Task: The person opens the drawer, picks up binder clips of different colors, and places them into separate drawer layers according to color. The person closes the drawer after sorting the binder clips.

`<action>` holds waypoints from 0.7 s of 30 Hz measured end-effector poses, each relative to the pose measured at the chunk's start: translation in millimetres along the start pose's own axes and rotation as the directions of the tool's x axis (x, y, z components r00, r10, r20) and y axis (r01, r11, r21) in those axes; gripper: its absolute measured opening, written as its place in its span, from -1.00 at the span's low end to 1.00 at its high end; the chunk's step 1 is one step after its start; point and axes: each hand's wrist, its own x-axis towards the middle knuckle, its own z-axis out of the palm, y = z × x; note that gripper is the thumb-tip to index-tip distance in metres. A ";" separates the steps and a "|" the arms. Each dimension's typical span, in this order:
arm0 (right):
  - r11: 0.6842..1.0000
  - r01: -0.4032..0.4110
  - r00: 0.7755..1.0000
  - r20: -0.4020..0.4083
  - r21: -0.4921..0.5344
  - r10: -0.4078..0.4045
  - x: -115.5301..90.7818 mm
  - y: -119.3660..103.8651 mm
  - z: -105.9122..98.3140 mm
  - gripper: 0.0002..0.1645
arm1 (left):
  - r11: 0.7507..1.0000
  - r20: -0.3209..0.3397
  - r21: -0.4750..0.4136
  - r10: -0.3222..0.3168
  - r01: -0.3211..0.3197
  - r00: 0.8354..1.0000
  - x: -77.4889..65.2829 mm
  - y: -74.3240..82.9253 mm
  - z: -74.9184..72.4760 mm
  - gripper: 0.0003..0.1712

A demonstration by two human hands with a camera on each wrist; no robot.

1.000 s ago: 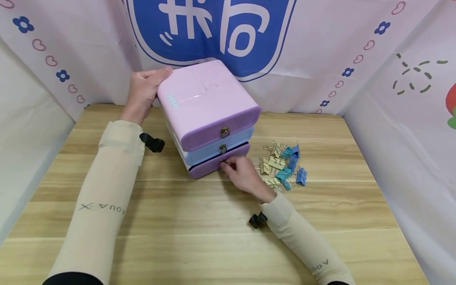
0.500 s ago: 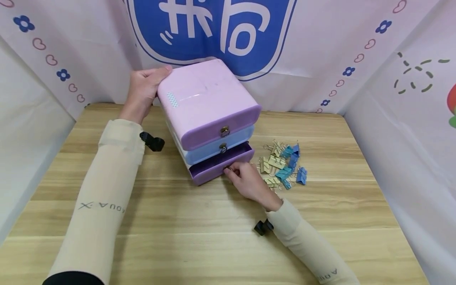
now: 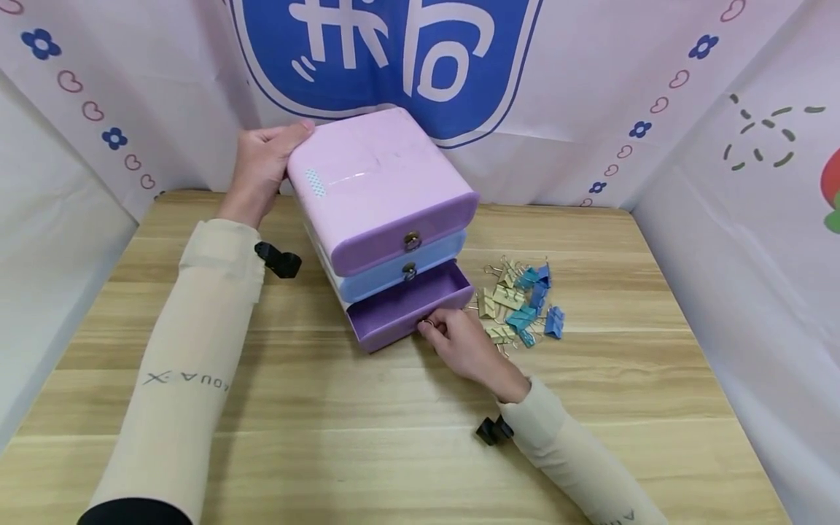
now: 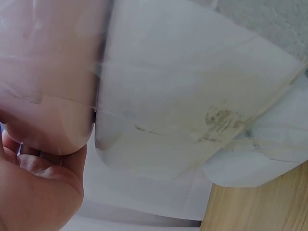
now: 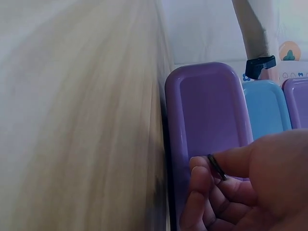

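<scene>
Purple plastic drawer (image 3: 394,332), lowest in the stacked cabinet (image 3: 387,175), stands part-way out, left of the binder clips (image 3: 522,318). The right hand (image 3: 462,344) pinches its ring pull (image 5: 217,167); the left hand (image 3: 261,166) grips the cabinet's far left corner — best drawn level, braced firmly, against tipping.

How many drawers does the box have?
3: the purple top drawer, the blue middle drawer under it, and the purple bottom drawer, which is open. None seems hidden.
</scene>
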 end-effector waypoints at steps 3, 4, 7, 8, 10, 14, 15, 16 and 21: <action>1.000 -0.003 1.000 0.007 -0.002 0.003 -4.0 1.0 -0.6 -0.65 | 1.000 0.003 0.000 -0.005 0.005 1.000 -0.1 0.2 0.0 -0.63; 1.000 -0.003 1.000 0.009 -0.006 0.003 -5.2 1.3 -0.8 -0.65 | 1.000 0.004 0.000 -0.003 0.003 1.000 0.0 0.2 0.1 -0.64; 1.000 0.001 1.000 0.012 -0.016 0.000 -8.5 1.8 -1.6 -0.67 | 1.000 0.004 -0.005 0.002 -0.002 1.000 1.1 0.3 0.3 -0.65; 1.000 0.002 1.000 0.013 -0.017 -0.002 -9.7 1.9 -2.1 -0.67 | 1.000 0.004 -0.007 0.004 -0.004 1.000 1.2 0.3 0.5 -0.65; 1.000 0.000 1.000 0.017 -0.016 0.001 -12.1 2.3 -2.7 -0.68 | 1.000 0.006 -0.011 0.004 -0.004 1.000 1.7 0.0 0.8 -0.65; 1.000 -0.012 0.999 0.035 -0.004 0.012 -16.9 3.6 -3.6 -0.70 | 1.000 0.009 -0.014 -0.003 0.003 1.000 2.1 -0.9 0.5 -0.64; 1.000 -0.015 0.999 0.041 -0.004 0.015 -17.9 4.1 -3.3 -0.70 | 1.000 0.009 -0.014 -0.003 0.004 1.000 2.3 -1.0 0.2 -0.64; 1.000 -0.019 0.999 0.046 -0.004 0.019 -18.9 4.4 -3.3 -0.71 | 1.000 0.009 -0.015 -0.004 0.004 1.000 2.1 -0.9 0.2 -0.63; 1.000 -0.020 0.998 0.053 -0.023 0.022 -24.7 6.8 -3.4 -0.70 | 1.000 0.014 -0.023 -0.006 0.007 1.000 1.5 -0.7 0.7 -0.62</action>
